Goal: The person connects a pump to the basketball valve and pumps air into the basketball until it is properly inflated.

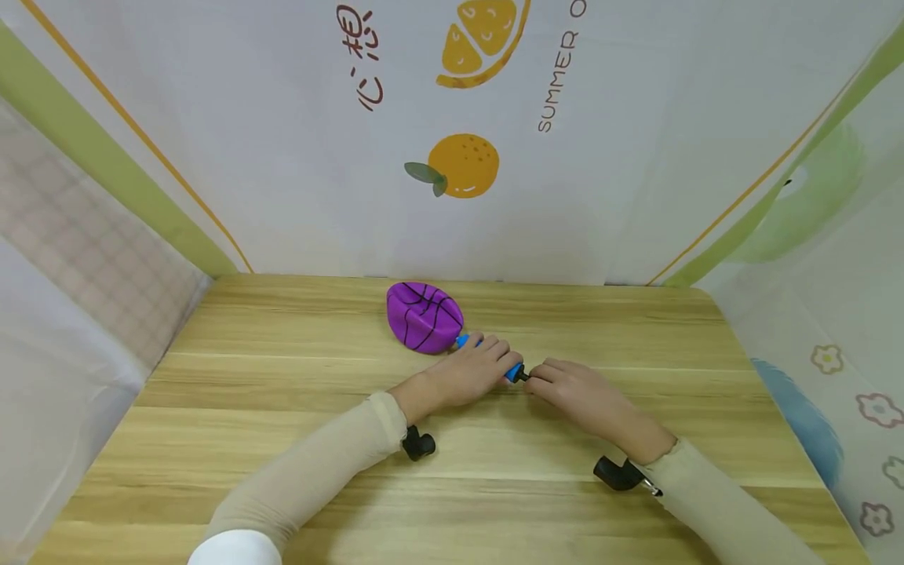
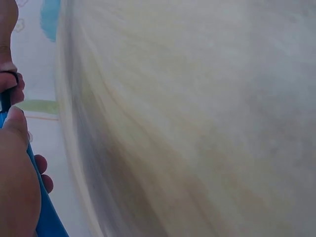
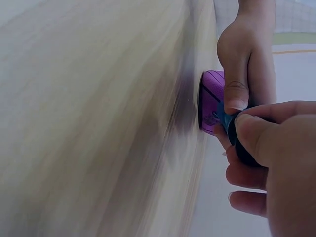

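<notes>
A purple ball with black lines (image 1: 424, 318), sunken and partly deflated, lies toward the back of the table. At its right side the tip of a blue hand pump (image 1: 514, 373) meets it; whether a needle is inside the ball is too small to tell. My left hand (image 1: 469, 373) grips the pump's blue barrel (image 2: 48, 217), fingers wrapped over it. My right hand (image 1: 579, 394) pinches the black handle (image 3: 245, 154) at the pump's other end, thumb on top. A short dark rod shows between barrel and handle in the head view. Fingers hide much of the pump.
The wood-grain table (image 1: 508, 502) spans the space below both arms. A white cloth (image 1: 297, 157) printed with oranges hangs behind its back edge, with more printed cloth at both sides. Black wrist-worn devices (image 1: 418, 446) hang beneath the sleeves, near the tabletop.
</notes>
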Available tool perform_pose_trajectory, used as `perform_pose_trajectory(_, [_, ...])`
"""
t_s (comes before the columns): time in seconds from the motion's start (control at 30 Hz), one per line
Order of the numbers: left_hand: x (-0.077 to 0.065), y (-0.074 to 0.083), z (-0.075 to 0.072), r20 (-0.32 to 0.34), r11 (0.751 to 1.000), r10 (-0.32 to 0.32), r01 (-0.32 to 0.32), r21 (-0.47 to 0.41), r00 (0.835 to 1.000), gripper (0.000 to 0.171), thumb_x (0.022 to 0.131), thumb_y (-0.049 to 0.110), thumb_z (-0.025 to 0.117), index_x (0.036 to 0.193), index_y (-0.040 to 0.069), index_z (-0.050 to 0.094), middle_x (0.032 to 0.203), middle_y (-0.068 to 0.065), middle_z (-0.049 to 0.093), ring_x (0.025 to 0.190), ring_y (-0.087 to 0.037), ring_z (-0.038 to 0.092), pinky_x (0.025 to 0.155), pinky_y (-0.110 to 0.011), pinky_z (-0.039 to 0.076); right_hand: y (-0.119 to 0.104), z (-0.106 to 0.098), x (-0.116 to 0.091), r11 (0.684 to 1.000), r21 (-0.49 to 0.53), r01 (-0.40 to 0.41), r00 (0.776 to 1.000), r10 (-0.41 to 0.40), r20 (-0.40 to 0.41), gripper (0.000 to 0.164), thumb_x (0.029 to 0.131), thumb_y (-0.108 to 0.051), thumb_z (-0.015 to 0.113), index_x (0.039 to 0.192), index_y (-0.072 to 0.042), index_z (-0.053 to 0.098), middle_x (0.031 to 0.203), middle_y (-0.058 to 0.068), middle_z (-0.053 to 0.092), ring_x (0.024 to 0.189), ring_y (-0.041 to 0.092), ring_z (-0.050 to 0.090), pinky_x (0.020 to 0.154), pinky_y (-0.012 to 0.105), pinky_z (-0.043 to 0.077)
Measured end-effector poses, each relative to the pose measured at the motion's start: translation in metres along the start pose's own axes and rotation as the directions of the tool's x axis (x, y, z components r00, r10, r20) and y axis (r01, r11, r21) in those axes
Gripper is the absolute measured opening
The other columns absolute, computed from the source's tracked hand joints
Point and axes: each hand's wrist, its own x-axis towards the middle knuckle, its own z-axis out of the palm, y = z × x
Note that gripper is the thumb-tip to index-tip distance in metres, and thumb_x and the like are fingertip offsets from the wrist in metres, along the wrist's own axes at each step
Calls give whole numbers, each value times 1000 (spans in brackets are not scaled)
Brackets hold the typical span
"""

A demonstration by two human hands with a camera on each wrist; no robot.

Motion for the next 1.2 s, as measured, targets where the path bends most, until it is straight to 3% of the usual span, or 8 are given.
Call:
perform_pose_trajectory(0.43, [-2,-10,-3,-1,999,46,-46,-13,999,37,108,42,45,137,20,51,126,3,55,122,-19,49,110,-39,36,-3,2,2,1000,-7,7,1000,-7,-11,22,83,3,79,100,-8,69,97,3,67,85,16,63,74,29,56])
perform_pose_trajectory(0.73, [-4,-16,-2,13,996,22,-21,-83,1000,39,108,40,45,141,20,50,129,3,55,123,-18,50,113,-40,35,-6,-3,-16,999,40,-24,1000,24,-19,22,81,0,78,99,-8,70,96,3,67,84,17,63,74,31,56])
perform_pose_trajectory(0.8, [-4,-15,-1,21,996,27,-25,-82,999,39,108,41,44,141,20,49,130,3,54,123,-18,49,113,-40,34,-8,-7,-21,999,46,-25,999,26,-23,17,85,-1,73,100,-7,70,97,3,67,85,17,63,73,31,56])
perform_pose_trajectory(0.87, [-4,-15,0,23,997,31,-30,-74,999,39,109,42,42,141,21,49,130,3,54,124,-18,49,113,-39,34,-10,-10,-27,998,52,-24,999,26,-29,9,96,-8,62,100,-8,70,97,2,66,85,16,62,73,30,56])
perform_pose_trajectory(0.93, [-3,-15,1,21,997,34,-32,-69,999,40,109,43,42,141,21,49,130,3,55,124,-17,49,113,-39,34,-12,-14,-32,998,59,-22,999,25,-44,26,107,-18,47,100,-8,70,97,1,66,83,14,61,70,29,55])
perform_pose_trajectory(1.03, [-3,-14,1,12,997,34,-33,-72,999,41,108,43,42,142,20,49,131,3,55,125,-17,49,113,-39,34,-16,-19,-38,998,58,-19,997,23,-72,52,112,-27,24,97,-9,71,95,0,65,81,14,60,69,29,55])
perform_pose_trajectory(1.2, [-3,-14,1,3,997,32,-31,-76,999,40,108,41,44,142,20,49,129,3,55,124,-17,49,113,-39,34,-20,-28,-47,999,27,-18,995,20,-93,57,112,-24,19,96,-8,71,95,1,66,82,15,62,70,29,56])
